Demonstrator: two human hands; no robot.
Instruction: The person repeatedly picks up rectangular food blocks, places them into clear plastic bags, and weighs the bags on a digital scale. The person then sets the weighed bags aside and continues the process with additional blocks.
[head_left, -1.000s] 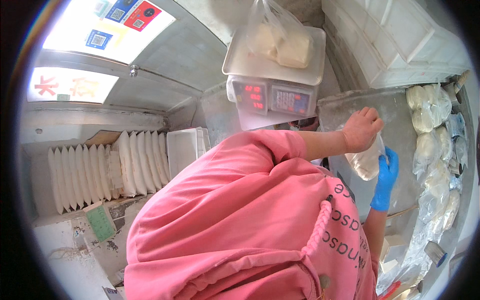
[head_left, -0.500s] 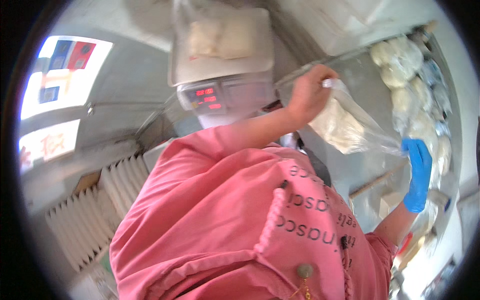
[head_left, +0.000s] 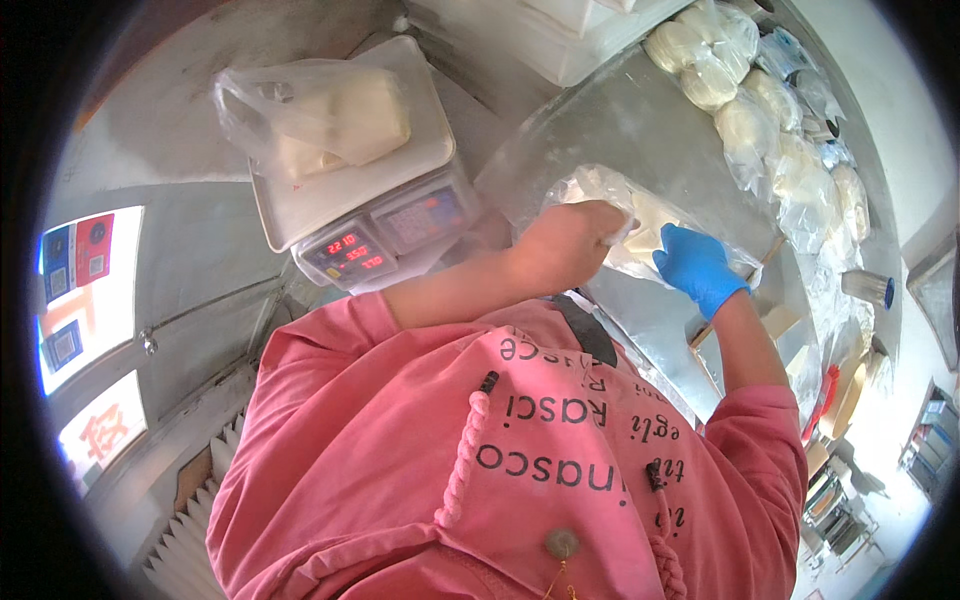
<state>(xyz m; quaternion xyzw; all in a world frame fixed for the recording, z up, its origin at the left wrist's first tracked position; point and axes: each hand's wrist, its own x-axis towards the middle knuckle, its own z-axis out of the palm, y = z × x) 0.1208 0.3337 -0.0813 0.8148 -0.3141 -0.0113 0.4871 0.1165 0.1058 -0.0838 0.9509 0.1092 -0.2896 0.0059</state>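
Along the grey table [head_left: 590, 130] lie clear plastic bags of pale lumps [head_left: 742, 140]. Between two grips is a translucent plastic bag with pale contents [head_left: 652, 215]: the bare left hand [head_left: 570, 243] is closed on its left part, the blue-gloved right hand [head_left: 697, 268] curls against its right, whether pinching I cannot tell

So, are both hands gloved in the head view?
No, the right hand wears a blue glove, while the left hand shows bare skin.
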